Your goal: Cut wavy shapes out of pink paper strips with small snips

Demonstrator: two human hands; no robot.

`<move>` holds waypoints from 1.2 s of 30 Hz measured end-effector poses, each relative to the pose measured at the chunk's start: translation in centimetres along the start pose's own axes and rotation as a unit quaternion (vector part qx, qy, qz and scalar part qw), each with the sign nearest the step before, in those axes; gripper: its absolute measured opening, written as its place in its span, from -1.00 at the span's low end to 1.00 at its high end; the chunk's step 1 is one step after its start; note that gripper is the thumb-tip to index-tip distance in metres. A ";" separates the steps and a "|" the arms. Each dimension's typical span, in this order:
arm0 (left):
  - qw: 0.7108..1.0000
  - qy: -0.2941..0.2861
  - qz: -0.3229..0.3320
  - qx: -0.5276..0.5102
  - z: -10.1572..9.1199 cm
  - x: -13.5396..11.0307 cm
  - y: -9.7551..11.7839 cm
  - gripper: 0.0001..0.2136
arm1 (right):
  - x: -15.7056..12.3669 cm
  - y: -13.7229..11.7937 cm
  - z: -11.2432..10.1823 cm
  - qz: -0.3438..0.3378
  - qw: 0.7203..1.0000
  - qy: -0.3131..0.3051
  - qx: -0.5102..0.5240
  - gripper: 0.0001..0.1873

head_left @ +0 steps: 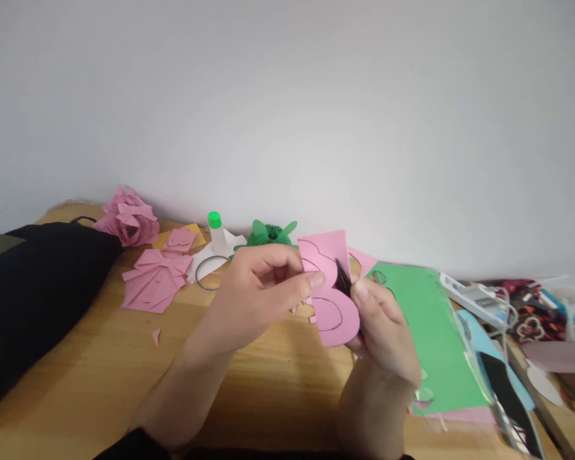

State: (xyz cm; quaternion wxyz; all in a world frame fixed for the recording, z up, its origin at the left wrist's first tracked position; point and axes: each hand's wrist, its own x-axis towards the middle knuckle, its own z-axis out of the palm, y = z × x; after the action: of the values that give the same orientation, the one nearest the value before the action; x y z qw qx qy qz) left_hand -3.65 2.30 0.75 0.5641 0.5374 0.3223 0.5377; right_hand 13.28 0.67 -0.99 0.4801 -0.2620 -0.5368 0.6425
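My left hand (263, 291) pinches a piece of pink paper (333, 316) between thumb and fingers, above the table. Dark curved lines are drawn on the paper, and its lower right edge is cut round. In my right hand (383, 326) are dark scissors (344, 278), whose blades lie at the paper near a notch between its two lobes. The scissors' handles are mostly hidden by my fingers. Behind my left hand stands a green paper piece (271, 234) with leaf shapes and a ribbed middle.
Pink folded paper pieces (158, 281) and a crumpled pink paper bundle (128, 217) lie left, beside a black bag (43, 287). A green-capped glue bottle (215, 231) stands behind a black ring (199, 273). Green sheets (426, 332) and a white power strip (479, 300) lie right.
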 end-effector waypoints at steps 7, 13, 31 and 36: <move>1.000 0.007 0.002 0.008 0.0 0.1 -0.1 -0.75 | -0.2 0.3 -0.3 -0.004 1.000 0.007 -0.011 -0.60; 1.000 0.008 0.009 0.007 0.0 0.0 -0.1 -0.75 | -0.2 0.3 -0.4 -0.014 1.000 -0.007 -0.016 -0.59; 1.000 0.000 0.001 -0.019 -0.1 0.0 0.0 -0.74 | -0.1 0.0 -0.3 -0.029 0.999 -0.012 -0.041 -0.56; 1.000 0.008 0.014 -0.014 -0.2 0.0 -0.1 -0.76 | -0.1 -0.2 -0.3 -0.025 0.998 -0.013 -0.048 -0.57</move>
State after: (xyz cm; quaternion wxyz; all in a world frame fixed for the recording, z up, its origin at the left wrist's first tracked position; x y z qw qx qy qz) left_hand -3.77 2.38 0.68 0.5613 0.5299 0.3119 0.5540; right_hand 13.58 0.72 -0.92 0.4760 -0.2630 -0.5797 0.6068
